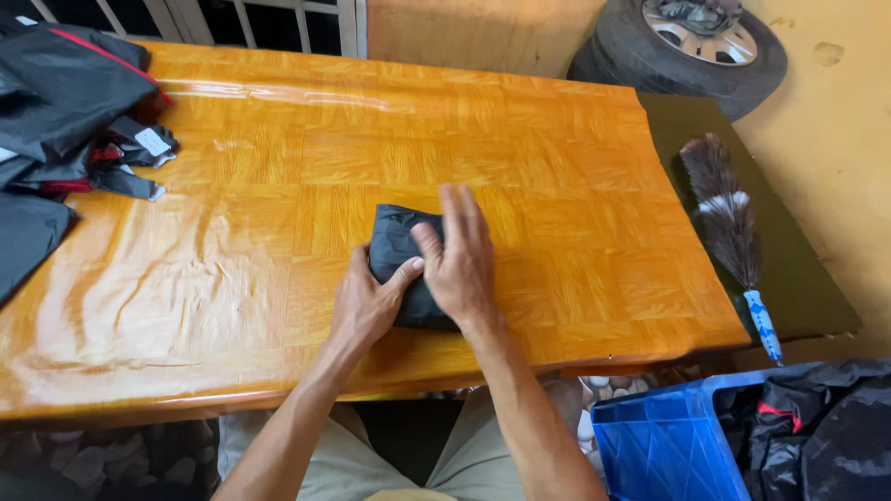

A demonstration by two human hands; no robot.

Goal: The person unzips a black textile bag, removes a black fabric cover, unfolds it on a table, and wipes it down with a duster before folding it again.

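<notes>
Two bare hands on one small folded bundle [394,243] of dark grey cloth, near the front edge of the glossy orange wood-pattern table [557,167], about midway along it. Left hand [367,311] curled round the bundle's near-left edge, thumb on top and pressing down, fingers tucked at the side and mostly out of sight, so a pinch on the cloth rather than a loose touch. Right hand [461,264] spread flat over the bundle's right half, fingers straight and slightly fanned, palm down, nothing clasped, only pressing. Bundle compact and roughly square, several layers thick by the look of it, lying flat with no loose sleeve or corner showing; judged close to finished, with perhaps only the last flattening in hand. Well apart at the table's far-left corner, a heap of black garments [65,102] with red trim and pale tags, rumpled and unfolded, judged not yet handled. Below the table's right end, a blue crate [664,445] on the floor with more crumpled dark clothing [826,417] just beside or partly in it; which of the two cannot be told. No stack of finished bundles anywhere in view. Off to the right, a feather duster [729,218] with a blue patterned handle on a dark mat, and a tyre [691,42] against the wall beyond.
</notes>
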